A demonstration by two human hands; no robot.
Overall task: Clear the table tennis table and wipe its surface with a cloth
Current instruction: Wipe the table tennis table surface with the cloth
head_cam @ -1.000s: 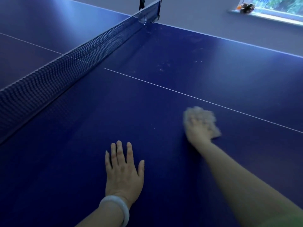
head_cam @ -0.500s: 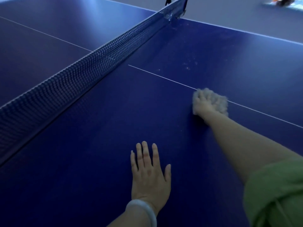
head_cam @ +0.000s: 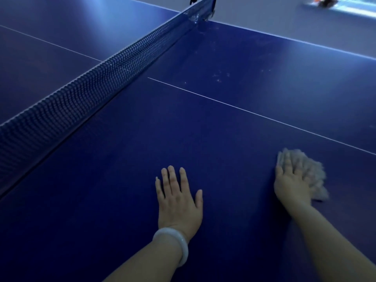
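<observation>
The blue table tennis table (head_cam: 213, 127) fills the view, with a white centre line running across it. My right hand (head_cam: 290, 181) lies flat with straight fingers on a crumpled grey cloth (head_cam: 309, 171), pressing it against the surface just short of the centre line. My left hand (head_cam: 179, 197) rests flat on the table to its left, fingers spread, a pale bangle on the wrist. Faint pale specks (head_cam: 220, 76) mark the surface beyond the line.
The dark net (head_cam: 97, 84) runs diagonally from the lower left to its post (head_cam: 203, 9) at the far edge. Grey floor lies past the far table edge, with a bright window sill (head_cam: 345, 7) at the top right.
My right hand has pulled the cloth back from the centre line toward me and to the right. The left hand has stayed planted on the table; the camera has shifted.
</observation>
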